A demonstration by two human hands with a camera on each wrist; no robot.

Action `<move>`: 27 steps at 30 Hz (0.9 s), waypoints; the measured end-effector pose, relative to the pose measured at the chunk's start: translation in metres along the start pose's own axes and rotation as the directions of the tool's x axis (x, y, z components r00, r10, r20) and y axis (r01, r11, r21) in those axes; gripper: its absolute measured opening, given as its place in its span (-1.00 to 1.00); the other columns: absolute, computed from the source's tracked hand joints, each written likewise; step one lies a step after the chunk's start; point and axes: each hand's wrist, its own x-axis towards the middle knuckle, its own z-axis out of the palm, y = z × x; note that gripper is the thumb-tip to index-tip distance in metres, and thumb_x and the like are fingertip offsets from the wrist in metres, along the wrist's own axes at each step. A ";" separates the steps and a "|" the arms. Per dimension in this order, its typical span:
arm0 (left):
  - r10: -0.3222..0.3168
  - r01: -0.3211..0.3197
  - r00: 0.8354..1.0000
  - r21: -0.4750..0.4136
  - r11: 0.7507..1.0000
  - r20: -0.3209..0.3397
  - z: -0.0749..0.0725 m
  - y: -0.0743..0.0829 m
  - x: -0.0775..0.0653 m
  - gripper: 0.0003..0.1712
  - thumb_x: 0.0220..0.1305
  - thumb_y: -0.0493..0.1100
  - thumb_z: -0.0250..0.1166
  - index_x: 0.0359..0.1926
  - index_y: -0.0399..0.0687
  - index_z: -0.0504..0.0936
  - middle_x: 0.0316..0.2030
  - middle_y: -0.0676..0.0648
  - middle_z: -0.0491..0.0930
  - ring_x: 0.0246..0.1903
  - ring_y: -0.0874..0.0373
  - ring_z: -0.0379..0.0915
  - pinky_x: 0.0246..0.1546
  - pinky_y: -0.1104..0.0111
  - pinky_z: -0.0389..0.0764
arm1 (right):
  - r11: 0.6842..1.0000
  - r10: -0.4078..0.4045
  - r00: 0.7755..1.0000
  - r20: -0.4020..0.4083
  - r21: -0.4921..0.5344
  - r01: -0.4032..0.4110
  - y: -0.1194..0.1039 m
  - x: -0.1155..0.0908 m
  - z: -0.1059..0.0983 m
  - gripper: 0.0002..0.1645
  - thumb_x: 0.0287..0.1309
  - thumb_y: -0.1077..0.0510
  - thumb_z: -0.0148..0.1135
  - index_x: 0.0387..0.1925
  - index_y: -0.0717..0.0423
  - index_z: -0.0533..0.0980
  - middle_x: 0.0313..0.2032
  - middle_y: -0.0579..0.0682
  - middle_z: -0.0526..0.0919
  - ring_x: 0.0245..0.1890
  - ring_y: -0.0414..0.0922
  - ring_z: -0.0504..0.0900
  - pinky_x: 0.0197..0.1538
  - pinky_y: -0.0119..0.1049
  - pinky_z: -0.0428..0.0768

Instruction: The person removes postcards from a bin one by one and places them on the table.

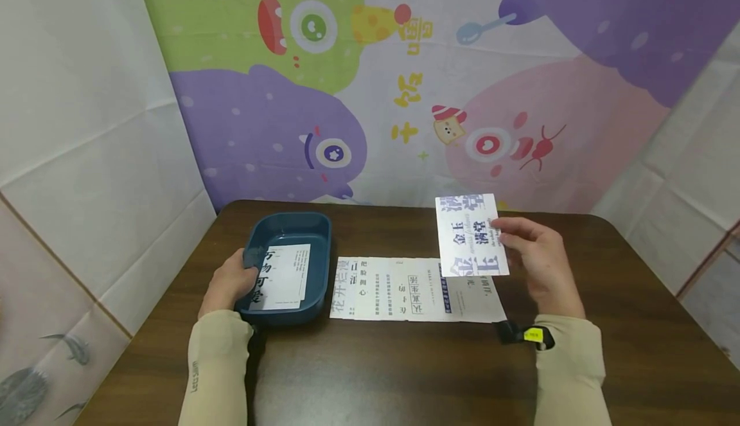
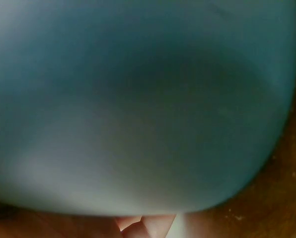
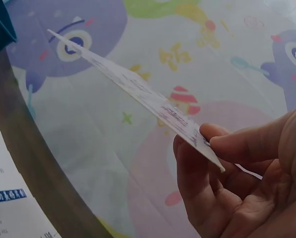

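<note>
My right hand (image 1: pixel 540 262) pinches a white card (image 1: pixel 471 236) with purple and black Chinese characters by its right edge, thumb against fingers. In the right wrist view the same card (image 3: pixel 138 94) appears nearly edge-on above the table. A dark blue tray (image 1: pixel 320 246) stands at the left of the table, and my left hand (image 1: pixel 228 281) grips its left wall with the thumb over the rim. Inside the tray lies a white card (image 1: pixel 289 272) with large black characters. The tray's blue surface (image 2: pixel 153 109) fills most of the left wrist view, with fingers (image 2: pixel 148 225) partly visible below it.
Several printed cards (image 1: pixel 399 291) lie in a row on the dark wooden table (image 1: pixel 376 374), right of the tray. The held card covers part of the row's right end. Behind the table hangs a cloth (image 1: pixel 393 162) with cartoon monsters; pale panels stand at both sides.
</note>
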 end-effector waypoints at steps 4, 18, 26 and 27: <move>-0.002 0.002 1.000 -0.003 1.000 -0.002 0.000 0.000 0.000 -0.34 0.44 -0.11 -0.09 0.45 -0.26 0.02 0.32 -0.51 0.22 0.13 -0.41 0.25 0.14 -0.37 0.32 | 0.999 0.017 1.000 0.001 0.044 -0.017 0.004 0.002 -0.007 -0.56 0.31 0.16 0.19 0.18 0.21 0.52 0.09 0.07 0.50 -0.16 -0.03 0.58 -0.31 -0.43 0.65; -0.010 0.010 1.000 0.004 1.000 -0.005 0.000 0.002 -0.001 -0.35 0.45 -0.11 -0.08 0.44 -0.27 0.04 0.31 -0.51 0.22 0.13 -0.41 0.25 0.14 -0.37 0.32 | 0.997 0.081 0.996 -0.043 -0.009 -0.081 0.018 0.008 -0.017 -0.57 0.35 0.15 0.13 0.20 0.18 0.50 0.12 0.06 0.46 -0.10 -0.01 0.53 -0.28 -0.43 0.65; -0.018 0.018 1.000 0.010 1.000 -0.005 0.001 0.001 0.000 -0.34 0.43 -0.11 -0.09 0.46 -0.25 0.01 0.33 -0.51 0.21 0.13 -0.40 0.26 0.15 -0.35 0.33 | 0.992 0.129 0.991 -0.046 -0.007 -0.129 0.033 0.013 -0.023 -0.58 0.36 0.18 0.11 0.20 0.20 0.49 0.03 0.02 0.51 -0.19 -0.10 0.57 -0.31 -0.43 0.64; -0.020 0.020 1.000 0.009 1.000 -0.004 0.001 0.001 0.000 -0.33 0.43 -0.11 -0.09 0.46 -0.25 0.01 0.33 -0.50 0.21 0.13 -0.40 0.26 0.15 -0.35 0.33 | 0.991 0.135 0.990 -0.045 -0.005 -0.135 0.035 0.014 -0.023 -0.58 0.36 0.19 0.10 0.20 0.20 0.49 0.02 0.01 0.51 -0.19 -0.11 0.58 -0.31 -0.42 0.64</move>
